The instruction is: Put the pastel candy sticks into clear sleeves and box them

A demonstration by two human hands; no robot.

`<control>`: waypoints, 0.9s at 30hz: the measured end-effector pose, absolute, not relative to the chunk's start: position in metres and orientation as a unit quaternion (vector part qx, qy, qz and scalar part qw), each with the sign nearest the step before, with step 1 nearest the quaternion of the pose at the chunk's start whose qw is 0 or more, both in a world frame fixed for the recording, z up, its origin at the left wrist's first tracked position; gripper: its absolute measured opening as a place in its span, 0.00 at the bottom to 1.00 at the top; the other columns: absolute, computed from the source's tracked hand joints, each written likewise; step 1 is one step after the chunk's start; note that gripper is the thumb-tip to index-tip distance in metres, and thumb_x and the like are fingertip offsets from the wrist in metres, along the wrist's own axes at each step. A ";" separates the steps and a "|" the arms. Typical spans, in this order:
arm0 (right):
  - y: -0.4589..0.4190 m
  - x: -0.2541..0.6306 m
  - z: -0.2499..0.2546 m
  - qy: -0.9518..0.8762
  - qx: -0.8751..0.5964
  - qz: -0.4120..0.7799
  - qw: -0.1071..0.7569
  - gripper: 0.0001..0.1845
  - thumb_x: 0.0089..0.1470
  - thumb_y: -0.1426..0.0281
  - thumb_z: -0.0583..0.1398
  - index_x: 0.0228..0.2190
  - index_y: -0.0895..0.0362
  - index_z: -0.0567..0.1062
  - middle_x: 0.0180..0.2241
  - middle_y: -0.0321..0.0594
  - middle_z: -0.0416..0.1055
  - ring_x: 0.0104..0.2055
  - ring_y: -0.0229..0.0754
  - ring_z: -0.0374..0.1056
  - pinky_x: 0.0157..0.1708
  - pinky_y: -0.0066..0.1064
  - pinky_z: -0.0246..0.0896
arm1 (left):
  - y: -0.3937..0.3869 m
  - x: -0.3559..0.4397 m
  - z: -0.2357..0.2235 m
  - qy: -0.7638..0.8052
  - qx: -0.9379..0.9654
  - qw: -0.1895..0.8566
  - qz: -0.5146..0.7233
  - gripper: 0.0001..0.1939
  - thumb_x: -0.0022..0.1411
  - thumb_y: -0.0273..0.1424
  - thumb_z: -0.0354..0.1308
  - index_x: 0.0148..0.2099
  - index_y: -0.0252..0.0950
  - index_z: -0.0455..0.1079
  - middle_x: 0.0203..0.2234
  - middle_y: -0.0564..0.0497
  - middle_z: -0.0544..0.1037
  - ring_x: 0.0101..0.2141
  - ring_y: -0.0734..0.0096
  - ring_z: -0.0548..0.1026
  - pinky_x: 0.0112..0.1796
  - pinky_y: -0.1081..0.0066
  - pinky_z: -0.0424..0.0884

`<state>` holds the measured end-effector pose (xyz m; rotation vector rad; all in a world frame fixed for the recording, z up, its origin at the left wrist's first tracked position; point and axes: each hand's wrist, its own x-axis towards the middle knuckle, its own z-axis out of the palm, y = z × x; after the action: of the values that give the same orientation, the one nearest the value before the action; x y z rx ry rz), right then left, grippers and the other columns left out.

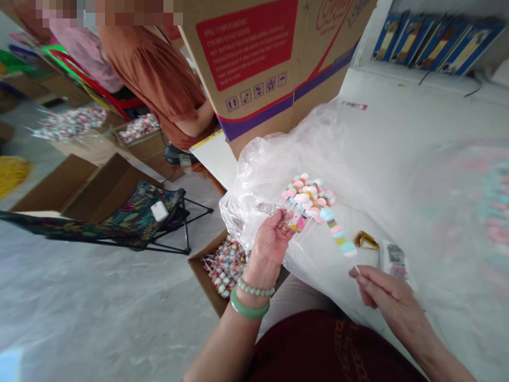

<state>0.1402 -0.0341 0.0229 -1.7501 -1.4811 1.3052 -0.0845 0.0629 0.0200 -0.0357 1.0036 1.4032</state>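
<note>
My left hand (270, 244) grips a bunch of white sticks carrying pastel marshmallow candy skewers (308, 199), with a small printed card (297, 223) at the grip. One skewer of round blue, pink and yellow candies (338, 233) slants towards my right hand (384, 294), whose fingertips pinch its stick end. A clear plastic bag (274, 170) lies bunched behind the skewers. Gold twist ties (366, 240) and a stack of printed packets (394, 260) lie just above my right hand.
A large printed cardboard carton (258, 69) stands beyond the bag on a white covered surface (401, 132). Below my left hand is an open box of candy skewers (207, 284). Further left are a folding chair (135, 223) and a person in rust-brown clothing (155, 74).
</note>
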 end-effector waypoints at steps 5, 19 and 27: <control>-0.057 0.143 0.025 -0.574 -0.659 0.458 0.164 0.24 0.56 0.51 0.50 0.37 0.52 0.77 0.20 0.35 0.66 0.26 0.41 0.63 0.29 0.31 0.58 | 0.064 -0.076 0.019 0.438 -0.019 0.658 0.612 0.07 0.61 0.23 0.53 0.31 0.30 0.70 0.21 0.50 0.76 0.24 0.73 0.75 0.26 0.72 0.74; -0.054 0.141 0.017 -0.613 -0.660 0.404 0.160 0.21 0.55 0.52 0.50 0.35 0.48 0.78 0.21 0.35 0.69 0.27 0.43 0.67 0.30 0.29 0.62 | 0.063 -0.073 0.022 0.443 -0.031 0.671 0.594 0.09 0.61 0.24 0.54 0.28 0.30 0.69 0.20 0.52 0.74 0.20 0.77 0.72 0.27 0.73 0.72; -0.052 0.143 0.019 -0.600 -0.677 0.400 0.147 0.22 0.55 0.51 0.51 0.37 0.49 0.78 0.23 0.36 0.70 0.29 0.43 0.68 0.33 0.30 0.62 | 0.061 -0.078 0.020 0.432 -0.020 0.719 0.544 0.13 0.65 0.26 0.48 0.29 0.31 0.69 0.20 0.49 0.75 0.24 0.68 0.76 0.29 0.64 0.75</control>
<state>0.1433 -0.0519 0.0187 -1.9484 -1.7262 1.1517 -0.0776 0.0615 0.0197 -0.0453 0.9556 1.2036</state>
